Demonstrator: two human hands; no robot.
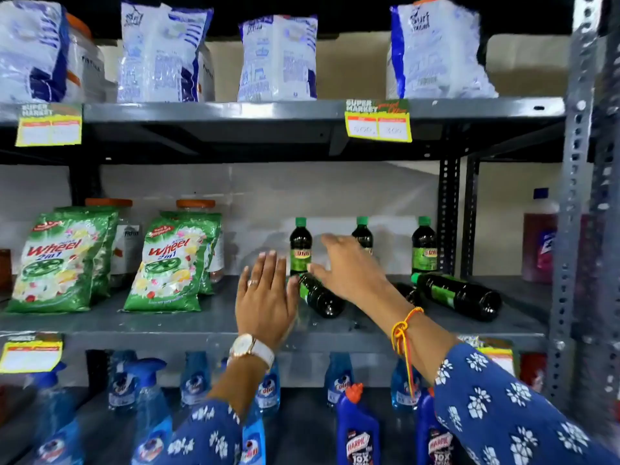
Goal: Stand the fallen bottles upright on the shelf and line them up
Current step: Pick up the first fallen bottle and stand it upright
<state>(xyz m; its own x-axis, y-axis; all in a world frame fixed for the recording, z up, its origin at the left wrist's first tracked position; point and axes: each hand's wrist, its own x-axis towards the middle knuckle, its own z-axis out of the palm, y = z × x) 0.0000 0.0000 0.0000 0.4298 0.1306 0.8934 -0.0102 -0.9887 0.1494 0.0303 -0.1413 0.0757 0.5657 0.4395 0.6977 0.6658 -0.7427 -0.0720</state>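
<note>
On the middle shelf [201, 322] three dark bottles with green caps stand upright at the back: one on the left [300, 246], one in the middle [362, 233] partly behind my right hand, one on the right [423, 246]. Three more lie on their sides in front: a left one [318, 297], a middle one [407, 293] mostly hidden by my right forearm, and a right one [459, 295]. My left hand [265, 297] is flat and open just left of the left fallen bottle. My right hand [349, 268] hovers open above that bottle, fingers spread.
Two green Wheel detergent bags [167, 263] stand on the same shelf at the left. White detergent bags [278, 58] fill the shelf above. Blue spray bottles [151, 407] and Harpic bottles [357, 431] sit below. A grey perforated upright [570, 229] bounds the right side.
</note>
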